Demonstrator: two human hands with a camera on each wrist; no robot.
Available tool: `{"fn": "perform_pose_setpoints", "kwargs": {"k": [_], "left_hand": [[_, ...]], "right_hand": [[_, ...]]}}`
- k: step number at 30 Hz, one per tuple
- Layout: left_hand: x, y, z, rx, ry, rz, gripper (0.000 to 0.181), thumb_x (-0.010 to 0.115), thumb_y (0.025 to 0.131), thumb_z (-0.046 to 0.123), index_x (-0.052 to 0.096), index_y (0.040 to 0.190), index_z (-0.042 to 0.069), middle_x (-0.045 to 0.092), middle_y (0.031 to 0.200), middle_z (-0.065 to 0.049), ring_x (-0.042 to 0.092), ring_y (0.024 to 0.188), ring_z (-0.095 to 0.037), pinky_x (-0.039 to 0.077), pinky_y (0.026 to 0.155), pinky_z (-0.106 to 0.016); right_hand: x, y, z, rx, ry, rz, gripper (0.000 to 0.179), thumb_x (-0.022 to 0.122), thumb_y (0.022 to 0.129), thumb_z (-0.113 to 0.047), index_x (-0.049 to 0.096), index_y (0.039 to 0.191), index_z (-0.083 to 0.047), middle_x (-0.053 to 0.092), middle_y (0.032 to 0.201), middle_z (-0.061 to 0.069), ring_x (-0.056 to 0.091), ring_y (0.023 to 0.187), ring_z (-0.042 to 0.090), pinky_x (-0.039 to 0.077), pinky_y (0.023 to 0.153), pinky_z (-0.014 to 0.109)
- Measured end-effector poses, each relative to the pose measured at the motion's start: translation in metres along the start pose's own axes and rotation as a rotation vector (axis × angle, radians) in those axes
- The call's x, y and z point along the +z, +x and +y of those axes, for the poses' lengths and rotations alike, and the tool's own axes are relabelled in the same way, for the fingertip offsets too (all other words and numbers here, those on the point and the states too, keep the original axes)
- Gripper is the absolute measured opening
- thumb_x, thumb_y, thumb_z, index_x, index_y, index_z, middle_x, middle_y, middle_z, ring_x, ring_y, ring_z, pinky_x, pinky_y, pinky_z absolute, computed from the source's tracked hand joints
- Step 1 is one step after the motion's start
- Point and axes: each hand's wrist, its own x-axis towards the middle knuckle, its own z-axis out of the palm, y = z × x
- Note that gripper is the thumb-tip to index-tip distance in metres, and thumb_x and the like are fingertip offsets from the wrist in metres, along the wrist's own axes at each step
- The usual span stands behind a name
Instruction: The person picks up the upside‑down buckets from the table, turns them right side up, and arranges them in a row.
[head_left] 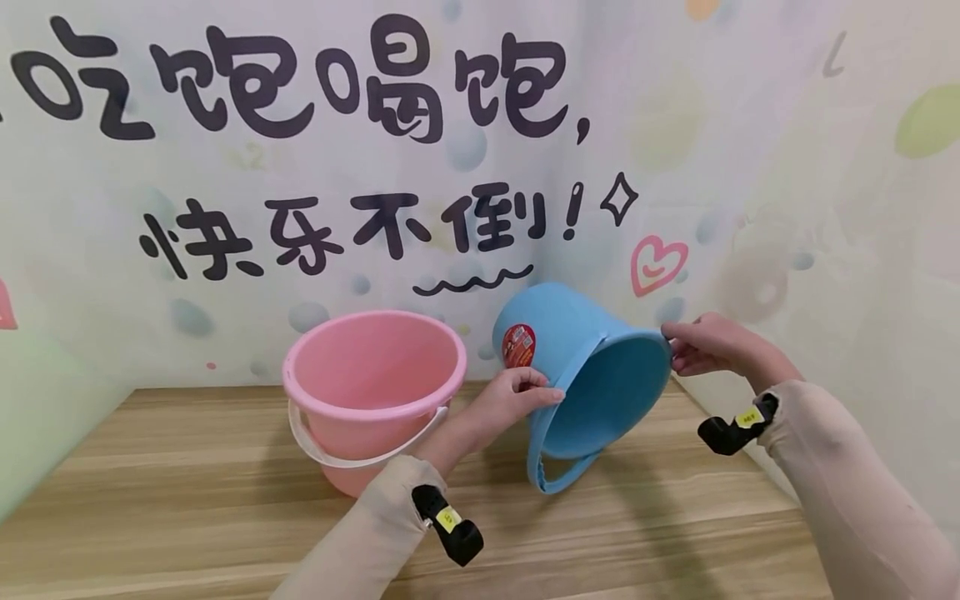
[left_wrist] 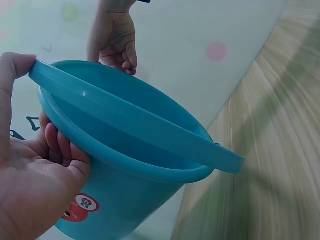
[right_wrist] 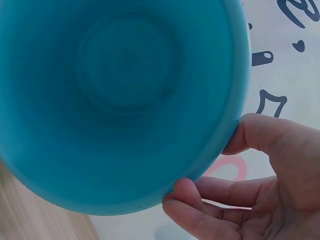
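A blue bucket (head_left: pixel 562 321) is tilted over, its mouth turned toward me and down to the right. My left hand (head_left: pixel 517 396) grips the near left of its rim, thumb at the end of the blue handle (head_left: pixel 558 483) and fingers under the lip in the left wrist view. On the opposite side, my right hand (head_left: pixel 712 346) holds the rim between thumb and fingers. The handle hangs below the mouth in the head view. Inside the bucket (right_wrist: pixel 127 65), the round bottom shows bare in the right wrist view. A red sticker (head_left: pixel 518 346) marks the outer wall.
To the left, a pink bucket (head_left: pixel 375 410) stands upright on the wood-grain table (head_left: pixel 187 500), its white handle (head_left: pixel 307 437) hanging down in front. My left forearm passes before its right side. A printed cloth backdrop (head_left: pixel 300 167) rises directly behind both buckets.
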Motion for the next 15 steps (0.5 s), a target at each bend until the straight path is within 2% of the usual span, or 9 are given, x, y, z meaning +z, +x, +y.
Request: {"fn": "perform_pose_setpoints", "kwargs": {"k": [5,12,15], "left_hand": [[0.0009,0.0003,-0.0004,0.015,-0.028,0.001,0.03,0.058,0.089,0.029,0.056,0.101,0.002,0.052,0.091,-0.005,0.048,0.088,-0.018,0.047,0.074,-0.029],[0.0022,0.0003,0.0005,0.008,-0.196,-0.01,0.03,0.053,0.09,0.028,0.055,0.096,-0.001,0.052,0.086,-0.005,0.049,0.082,-0.015,0.044,0.07,-0.024],[0.0027,-0.0005,0.0006,0.003,-0.231,-0.006,0.03,0.053,0.089,0.028,0.054,0.097,0.0,0.051,0.088,-0.005,0.048,0.083,-0.016,0.043,0.072,-0.025]], "right_hand": [[-0.0016,0.001,-0.002,-0.002,-0.013,0.005,0.045,0.05,0.093,-0.035,0.059,0.095,0.009,0.065,0.073,0.009,0.064,0.065,0.019,0.053,0.07,0.032],[-0.0039,0.002,-0.0059,-0.003,-0.041,0.027,0.052,0.052,0.091,-0.039,0.056,0.102,0.012,0.065,0.075,0.01,0.065,0.066,0.021,0.053,0.069,0.034],[-0.0041,0.0003,-0.0075,-0.012,-0.044,0.029,0.055,0.053,0.09,-0.041,0.055,0.103,0.012,0.065,0.075,0.01,0.065,0.066,0.021,0.053,0.069,0.033]]}}
